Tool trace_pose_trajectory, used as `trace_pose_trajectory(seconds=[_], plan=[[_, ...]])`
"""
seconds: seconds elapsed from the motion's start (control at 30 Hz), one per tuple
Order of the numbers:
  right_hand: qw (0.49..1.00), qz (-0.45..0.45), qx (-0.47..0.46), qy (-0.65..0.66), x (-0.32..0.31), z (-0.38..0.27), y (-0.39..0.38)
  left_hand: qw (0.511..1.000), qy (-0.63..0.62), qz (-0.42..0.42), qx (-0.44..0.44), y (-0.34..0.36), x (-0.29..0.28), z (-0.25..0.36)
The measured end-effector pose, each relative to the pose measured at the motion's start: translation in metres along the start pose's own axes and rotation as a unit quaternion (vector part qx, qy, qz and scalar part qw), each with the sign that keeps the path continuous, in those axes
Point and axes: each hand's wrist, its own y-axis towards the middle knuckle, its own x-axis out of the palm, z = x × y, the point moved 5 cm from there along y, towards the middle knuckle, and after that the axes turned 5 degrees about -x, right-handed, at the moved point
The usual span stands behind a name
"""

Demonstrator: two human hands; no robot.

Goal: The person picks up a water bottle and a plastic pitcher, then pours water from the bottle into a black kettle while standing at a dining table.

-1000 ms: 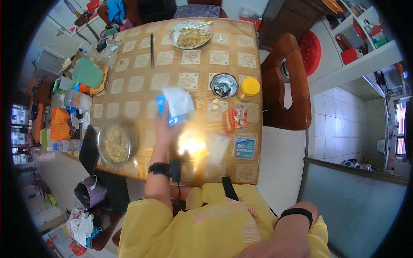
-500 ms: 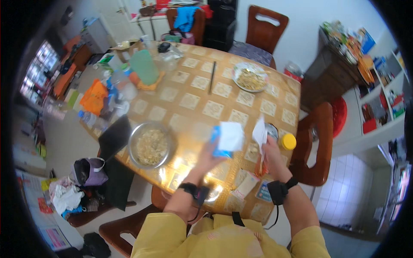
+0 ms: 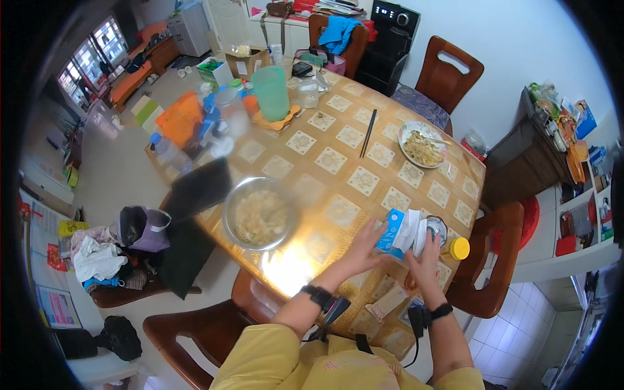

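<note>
My left hand (image 3: 361, 251) grips the left end of a blue tissue pack (image 3: 391, 235) above the right part of the table. White tissue (image 3: 409, 229) stands out of the pack on its right side. Close beside it, my right hand (image 3: 426, 259) has its fingers bent around a white tissue (image 3: 420, 238); the fingers partly hide it. Just behind the right hand stands a round jar or can (image 3: 436, 227), half covered. A jar with a yellow lid (image 3: 459, 248) is to the right of that hand.
A steel bowl of pale food (image 3: 258, 213) stands at the table's left edge. Farther back are black chopsticks (image 3: 368, 133), a plate of food (image 3: 422, 144) and a green pitcher (image 3: 270, 93). A flat packet (image 3: 388, 303) lies near my front; a wooden chair (image 3: 489, 261) stands right.
Both hands have come closer together. The tissue pack has moved right, beside the can, and the right hand's tissue is now next to it. The view has also shifted.
</note>
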Motion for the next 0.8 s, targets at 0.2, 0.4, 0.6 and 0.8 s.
trace_pose_trajectory(seconds=[0.2, 0.4, 0.6, 0.8], plan=[[0.965, -0.094, -0.133, 0.204, -0.028, -0.069, -0.072, 0.826, -0.482, 0.043, -0.288, -0.058, -0.032, -0.009], [0.930, -0.172, -0.229, 0.231, -0.058, -0.142, -0.117, 0.678, -0.636, -0.060, -0.362, -0.116, 0.002, 0.030], [0.893, -0.195, -0.318, 0.252, -0.056, -0.152, -0.187, 0.537, -0.741, -0.048, -0.400, -0.140, 0.044, 0.084], [0.880, -0.190, -0.406, 0.160, -0.080, -0.137, -0.254, 0.553, -0.772, 0.044, -0.310, -0.178, 0.047, 0.149]])
